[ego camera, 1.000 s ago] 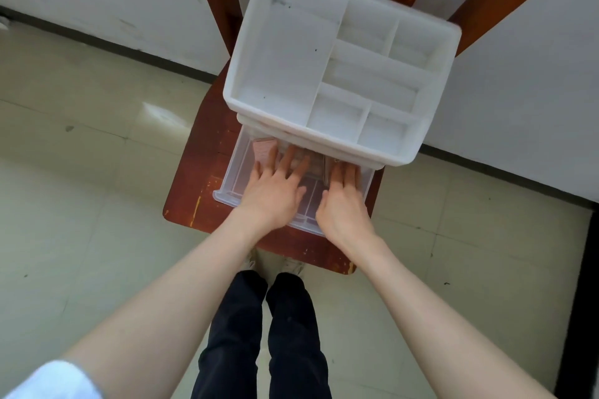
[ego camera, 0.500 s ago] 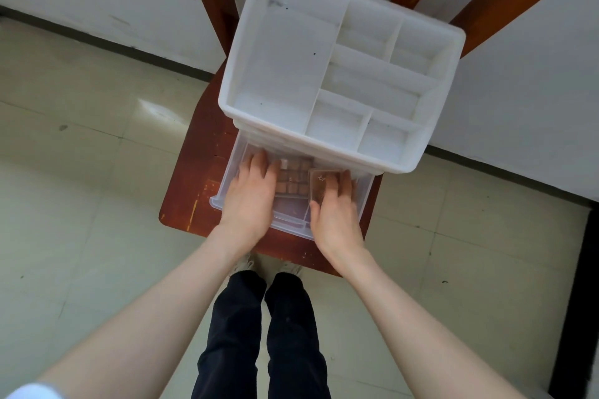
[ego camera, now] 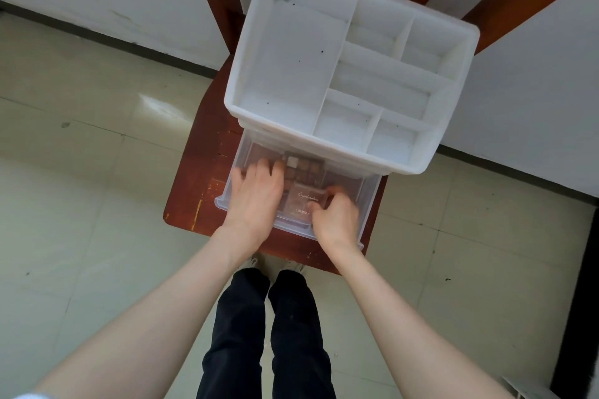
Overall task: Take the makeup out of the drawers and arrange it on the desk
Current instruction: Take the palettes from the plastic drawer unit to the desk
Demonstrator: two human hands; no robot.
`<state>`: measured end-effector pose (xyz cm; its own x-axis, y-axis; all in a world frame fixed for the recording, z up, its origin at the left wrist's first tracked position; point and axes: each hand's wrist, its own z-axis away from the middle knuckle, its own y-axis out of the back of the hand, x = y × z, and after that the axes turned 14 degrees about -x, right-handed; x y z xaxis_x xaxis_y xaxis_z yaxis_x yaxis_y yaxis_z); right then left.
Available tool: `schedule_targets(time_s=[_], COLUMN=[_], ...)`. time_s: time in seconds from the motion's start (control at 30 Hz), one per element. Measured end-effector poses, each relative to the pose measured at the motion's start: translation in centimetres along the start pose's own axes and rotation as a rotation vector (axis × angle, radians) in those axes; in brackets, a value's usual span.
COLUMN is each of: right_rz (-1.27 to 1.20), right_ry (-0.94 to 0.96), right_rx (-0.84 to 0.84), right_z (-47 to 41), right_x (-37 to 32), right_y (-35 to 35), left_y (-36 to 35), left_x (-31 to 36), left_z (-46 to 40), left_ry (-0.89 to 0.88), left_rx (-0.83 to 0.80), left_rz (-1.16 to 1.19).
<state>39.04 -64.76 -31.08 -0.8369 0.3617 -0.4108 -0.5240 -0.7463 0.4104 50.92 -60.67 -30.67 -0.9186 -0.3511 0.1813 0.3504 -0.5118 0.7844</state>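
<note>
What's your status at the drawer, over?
Left hand in open drawer, fingers on palette. Right hand pinching small clear case. Nothing out yet. No obstruction.

Right hand (ego camera: pixel 337 217) now pinches the small eyeshadow case (ego camera: pixel 304 202); left hand (ego camera: pixel 256 194) curled inward.

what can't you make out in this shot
- Back of the drawer, head view: hidden under the organizer.
- Palette under the left hand: mostly covered; fingertips blurred.
- Small print on the case pinched by the right hand: too small.
- Any desk: out of frame.
</note>
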Motion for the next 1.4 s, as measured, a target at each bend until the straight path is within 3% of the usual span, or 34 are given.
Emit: schedule_targets(time_s=[0.1, 0.23, 0.33, 0.43, 0.63, 0.73, 0.8, 0.9, 0.97, 1.03, 1.13, 1.23, 1.4], right_rz=[-0.173, -0.544, -0.574, -0.619, -0.771, -0.826, -0.632, -0.068, 0.225, 0.427, 0.501, 0.469, 0.235], right_ry=[0.033, -0.044, -0.025, 0.023, 0.111, 0.065, 0.057, 0.208, 0.263, 0.196, 0.105, 0.132, 0.142], right_rx=[-0.073, -0.148, -0.194, -0.28, -0.435, -0.382, -0.197, 0.092, 0.132, 0.121, 0.114, 0.155, 0.116], right_z=[0.2, 0.2, 0.4, 0.6, 1.0, 0.9, 0.6, -0.2, -0.8, -1.4, -2.0, -1.8, -1.1], right_x=[0.1, 0.3, 0.4, 0.2, -0.1, -0.4, -0.5, -0.4, -0.6, -0.9, -1.0, -0.9, -0.5], right_y=[0.1, 0.7, 1.0, 0.7, 0.8, 0.8, 0.6, 0.4, 0.1, -0.3, -1.0, -1.4, -1.7], left_y=[-0.1, 1.2, 1.8, 1.5, 1.0, 1.1, 1.2, 1.4, 1.5, 1.4, 0.9, 0.2, -0.3], left_x=[-0.3, -1.5, -1.6, -0.9, -1.0, -1.2, -1.4, -2.1, -2.7, -3.2, -3.6, -3.8, -3.8], left_z=[0.8, 1.0, 1.0, 0.9, 1.1, 1.4, 1.7, 2.5, 3.4, 4.3, 5.6, 6.6, 7.0], left_ry=[-0.026, 0.177, 0.185, 0.164, 0.161, 0.172, 0.171, 0.161, 0.181, 0.226, 0.273, 0.32, 0.377], left_rx=[-0.003, 0.052, -0.005, -0.033, -0.011, -0.088, -0.076, 0.019, 0.081, 0.12, 0.176, 0.231, 0.234], left_rz=[0.382, 0.933, 1.235, 1.227, 0.995, 0.976, 0.911, 0.842, 0.888, 1.014, 1.314, 1.513, 1.771])
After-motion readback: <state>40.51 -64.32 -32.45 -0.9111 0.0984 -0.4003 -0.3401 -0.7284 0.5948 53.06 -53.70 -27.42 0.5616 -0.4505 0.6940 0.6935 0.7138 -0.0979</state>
